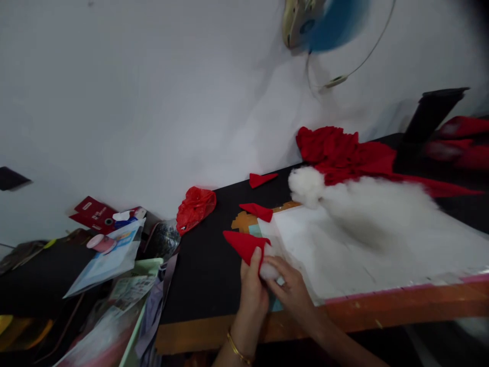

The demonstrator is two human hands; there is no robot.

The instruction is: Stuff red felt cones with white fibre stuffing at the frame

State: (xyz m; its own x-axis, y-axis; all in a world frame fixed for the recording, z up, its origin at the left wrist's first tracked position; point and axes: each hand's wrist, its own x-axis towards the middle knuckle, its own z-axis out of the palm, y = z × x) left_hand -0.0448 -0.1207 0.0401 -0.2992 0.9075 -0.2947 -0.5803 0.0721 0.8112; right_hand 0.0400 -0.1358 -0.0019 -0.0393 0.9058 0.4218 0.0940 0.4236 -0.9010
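My left hand point(254, 280) is closed round a red cone-shaped felt hat point(242, 243), its tip pointing to the left. At the hat's open end, my right hand point(288, 283) pinches a tuft of white stuffing point(269, 270), part of which sits at the opening. Just beyond my hands lie two more small red cones, a nearer red cone point(257, 210) and a farther red cone point(262, 179). A large heap of white stuffing point(374, 214) spreads over a white sheet point(328, 275) to the right.
Red fabric pieces point(336, 148) are piled behind the stuffing. A crumpled red plastic bag point(196, 206) lies at the table's left corner, near a green bin point(143, 306) filled with packets. A blue-bladed fan point(336, 25) hangs on the wall. A black upright object point(431, 114) stands at back right.
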